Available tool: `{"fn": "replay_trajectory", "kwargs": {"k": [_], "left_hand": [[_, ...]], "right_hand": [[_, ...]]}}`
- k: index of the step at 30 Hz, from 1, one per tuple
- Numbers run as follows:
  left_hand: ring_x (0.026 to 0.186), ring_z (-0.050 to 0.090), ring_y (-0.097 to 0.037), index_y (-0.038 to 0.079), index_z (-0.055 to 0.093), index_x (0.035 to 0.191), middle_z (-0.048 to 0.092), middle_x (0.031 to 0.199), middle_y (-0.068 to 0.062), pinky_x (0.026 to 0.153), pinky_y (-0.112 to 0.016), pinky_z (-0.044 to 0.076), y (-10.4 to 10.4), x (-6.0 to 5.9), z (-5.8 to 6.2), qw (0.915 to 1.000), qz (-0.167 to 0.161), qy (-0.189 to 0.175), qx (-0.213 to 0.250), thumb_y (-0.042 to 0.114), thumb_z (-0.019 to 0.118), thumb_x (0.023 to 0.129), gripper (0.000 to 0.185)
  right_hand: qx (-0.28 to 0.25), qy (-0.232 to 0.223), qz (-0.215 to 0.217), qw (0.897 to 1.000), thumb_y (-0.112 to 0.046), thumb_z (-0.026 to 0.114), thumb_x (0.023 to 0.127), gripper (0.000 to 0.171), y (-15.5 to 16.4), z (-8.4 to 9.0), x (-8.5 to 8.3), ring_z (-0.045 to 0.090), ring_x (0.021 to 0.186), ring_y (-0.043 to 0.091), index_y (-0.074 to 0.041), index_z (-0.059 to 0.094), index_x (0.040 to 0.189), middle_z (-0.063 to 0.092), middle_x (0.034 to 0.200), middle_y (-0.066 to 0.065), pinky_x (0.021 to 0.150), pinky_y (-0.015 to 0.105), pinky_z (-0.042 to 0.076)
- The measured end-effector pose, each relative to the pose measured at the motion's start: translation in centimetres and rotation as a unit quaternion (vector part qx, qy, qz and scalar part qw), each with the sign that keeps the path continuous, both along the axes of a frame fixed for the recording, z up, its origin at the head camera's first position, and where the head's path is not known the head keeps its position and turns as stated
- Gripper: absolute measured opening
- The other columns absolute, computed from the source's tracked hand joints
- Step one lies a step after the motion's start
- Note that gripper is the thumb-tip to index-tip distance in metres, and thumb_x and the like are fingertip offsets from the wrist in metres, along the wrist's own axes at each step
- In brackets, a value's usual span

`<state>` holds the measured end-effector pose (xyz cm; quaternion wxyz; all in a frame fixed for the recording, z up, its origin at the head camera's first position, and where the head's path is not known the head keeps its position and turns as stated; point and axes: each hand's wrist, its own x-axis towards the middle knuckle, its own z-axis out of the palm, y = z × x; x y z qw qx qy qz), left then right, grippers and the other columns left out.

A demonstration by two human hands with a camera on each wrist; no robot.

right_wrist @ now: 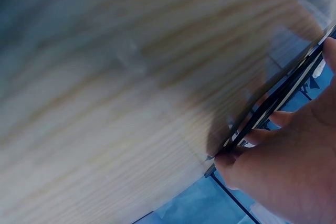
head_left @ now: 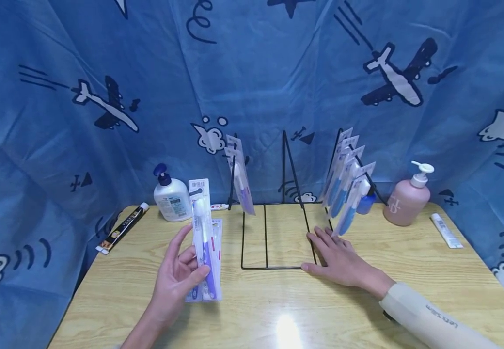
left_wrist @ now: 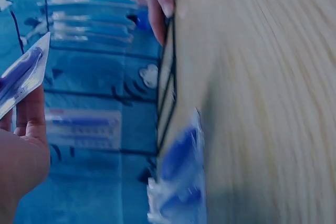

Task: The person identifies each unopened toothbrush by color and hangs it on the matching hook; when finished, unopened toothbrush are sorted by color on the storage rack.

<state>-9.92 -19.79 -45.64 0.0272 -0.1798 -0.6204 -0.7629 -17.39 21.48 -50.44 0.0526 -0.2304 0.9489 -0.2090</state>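
Observation:
My left hand (head_left: 178,271) pinches a packaged purple toothbrush (head_left: 204,242) between thumb and fingers, holding it upright above the table. Behind it lie more purple toothbrush packs (head_left: 218,257), partly hidden. To the right stands a black wire display rack (head_left: 266,237). Purple toothbrush packs (head_left: 244,189) hang on its left arm, and several blue toothbrush packs (head_left: 348,203) hang on the right one. The middle arm (head_left: 293,169) carries none. My right hand (head_left: 339,257) rests with spread fingers on the rack's right front base; its thumb touches near the front corner (right_wrist: 210,171).
A white pump bottle (head_left: 173,198) and a black toothpaste box (head_left: 123,228) are at the back left. A pink pump bottle (head_left: 406,198), a blue container (head_left: 366,202) and a white tube (head_left: 446,230) sit at the right. A blue curtain (head_left: 252,72) hangs behind the table.

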Motion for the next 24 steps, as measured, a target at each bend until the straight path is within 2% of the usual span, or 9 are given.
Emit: {"fn": "replay_trajectory", "kwargs": {"k": [4, 8, 11, 15, 20, 24], "left_hand": [[0.115, 0.074, -0.020, 0.012, 0.016, 0.176, 0.075, 0.133, -0.007, 0.102, -0.033, 0.057, 1.0, 0.8, 0.7, 0.9989, -0.004, 0.041, 0.021, -0.024, 0.061, 0.095, 0.099], [0.112, 0.074, -0.017, 0.005, 0.017, 0.175, 0.075, 0.130, -0.005, 0.098, -0.030, 0.058, 1.9, 1.5, 1.1, 0.9943, -0.008, 0.105, 0.018, -0.029, 0.060, 0.091, 0.100], [0.110, 0.075, -0.016, 0.001, 0.022, 0.173, 0.075, 0.132, -0.004, 0.092, -0.029, 0.061, 2.5, 2.0, 1.0, 0.9883, -0.003, 0.152, -0.002, -0.029, 0.064, 0.090, 0.098], [0.105, 0.074, -0.013, -0.004, 0.024, 0.170, 0.075, 0.126, 0.000, 0.087, -0.028, 0.061, 3.4, 2.2, 0.3, 0.9808, -0.008, 0.195, -0.009, -0.027, 0.069, 0.090, 0.094], [0.107, 0.074, -0.016, -0.005, 0.024, 0.170, 0.075, 0.128, -0.006, 0.088, -0.029, 0.061, 4.3, 2.0, -0.7, 0.9776, -0.019, 0.210, -0.003, -0.029, 0.066, 0.090, 0.094], [0.109, 0.074, -0.017, -0.005, 0.025, 0.170, 0.075, 0.128, -0.006, 0.089, -0.030, 0.062, 4.7, 1.7, -1.4, 0.9807, -0.013, 0.195, -0.006, -0.032, 0.064, 0.087, 0.095]], "right_hand": [[0.002, 0.002, -0.001, 1.000, -0.061, 0.062, 0.106, 0.090, 0.0, 0.0, 0.0, 0.019, 0.160, 0.053, -0.003, 0.036, 0.170, 0.025, 0.176, 0.026, 0.117, 0.078, 0.025], [0.004, 0.005, -0.001, 1.000, -0.062, 0.061, 0.106, 0.090, 0.1, 0.1, 0.0, 0.020, 0.160, 0.054, -0.003, 0.036, 0.169, 0.025, 0.176, 0.026, 0.117, 0.078, 0.026], [0.003, 0.006, -0.001, 1.000, -0.062, 0.061, 0.106, 0.090, 0.1, 0.1, 0.0, 0.020, 0.160, 0.053, -0.003, 0.037, 0.169, 0.025, 0.175, 0.026, 0.117, 0.078, 0.026], [0.001, 0.006, 0.000, 1.000, -0.062, 0.061, 0.106, 0.090, 0.2, 0.0, 0.0, 0.020, 0.160, 0.053, -0.003, 0.037, 0.169, 0.026, 0.175, 0.026, 0.116, 0.079, 0.026], [0.000, 0.007, 0.000, 1.000, -0.063, 0.062, 0.106, 0.091, 0.1, -0.2, 0.0, 0.020, 0.160, 0.053, -0.003, 0.036, 0.169, 0.026, 0.175, 0.026, 0.116, 0.079, 0.026], [0.001, 0.010, 0.000, 1.000, -0.063, 0.061, 0.106, 0.091, 0.0, -0.3, 0.0, 0.021, 0.160, 0.053, -0.003, 0.037, 0.169, 0.026, 0.175, 0.026, 0.116, 0.078, 0.026]]}}
